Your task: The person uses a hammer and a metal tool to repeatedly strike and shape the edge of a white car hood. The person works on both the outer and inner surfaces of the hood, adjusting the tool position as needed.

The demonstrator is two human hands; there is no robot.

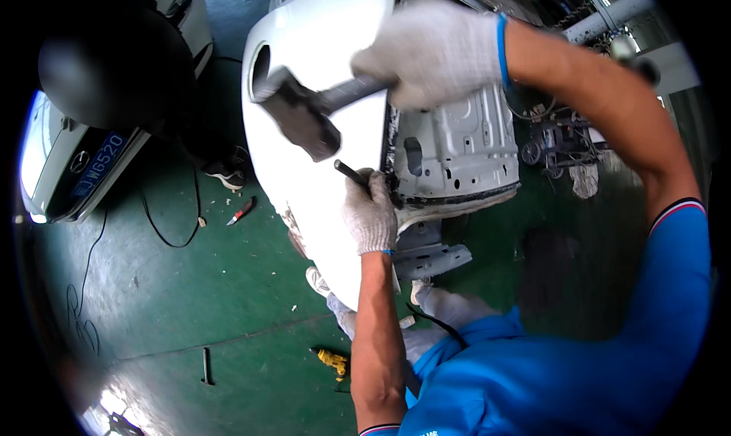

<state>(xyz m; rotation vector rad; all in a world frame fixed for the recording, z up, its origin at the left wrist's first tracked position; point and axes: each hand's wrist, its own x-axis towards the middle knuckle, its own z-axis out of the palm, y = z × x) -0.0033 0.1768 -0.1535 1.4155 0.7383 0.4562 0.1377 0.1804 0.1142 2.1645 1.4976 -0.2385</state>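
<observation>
My gloved right hand (438,51), blurred by motion, is closed round the handle of a heavy hammer (298,116). The dark hammer head hangs just above and to the left of a short metal rod (349,171), apart from its end. That rod, like a chisel or punch, stands up out of my closed left hand (369,214), also gloved. Its lower end is hidden by the hand. The left hand is at the edge of a white car body panel (312,40), where the panel meets a dark seam and the bare inner metal (457,143).
On the green floor lie a red-handled knife (241,210), a yellow power drill (333,361), a small hammer-like tool (206,366) and a black cable (169,242). A white car (99,177) and a person's shoe (228,175) are at the left. Machinery parts (563,143) stand at the right.
</observation>
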